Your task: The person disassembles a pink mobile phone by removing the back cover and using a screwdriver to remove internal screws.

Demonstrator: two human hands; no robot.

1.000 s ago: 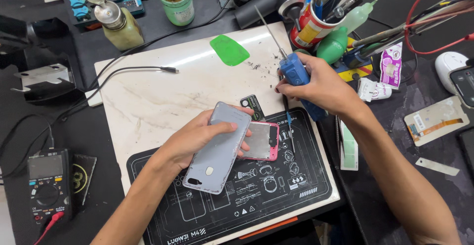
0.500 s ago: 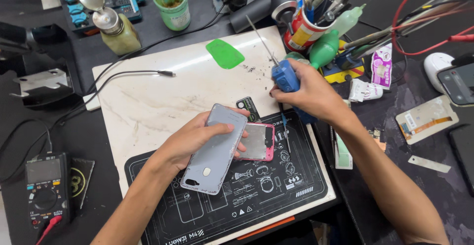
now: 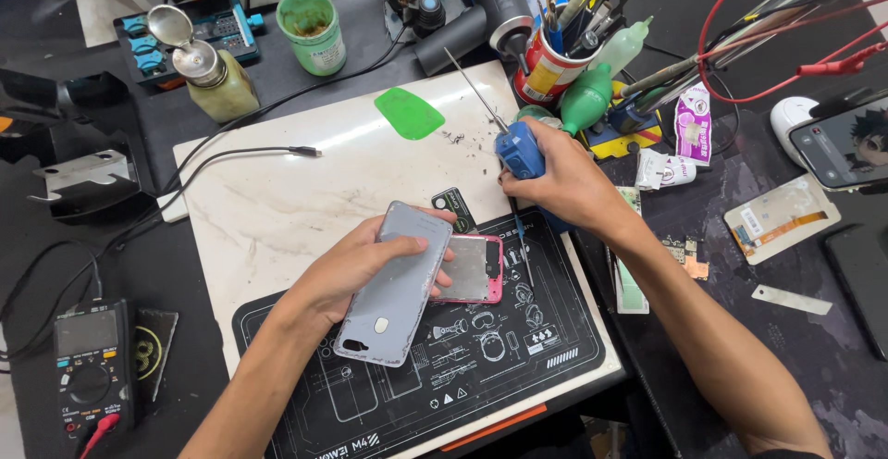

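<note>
On a cluttered repair bench, the left hand point(image 3: 356, 269) grips a grey phone back cover point(image 3: 396, 283) over a black work mat point(image 3: 518, 366), beside a pink-framed phone point(image 3: 474, 269); the right hand point(image 3: 560, 177) is closed around a blue-handled screwdriver point(image 3: 516, 149).

- Bright, even light falls from above on my surface point(image 3: 277, 209); the pale slab shows a soft sheen near the green pick point(image 3: 409, 112).
- Shadows under my fingers point(image 3: 407, 241) are short and soft.
- The centre is sharp; edges bow slightly, and the dark corners lose detail.
</note>
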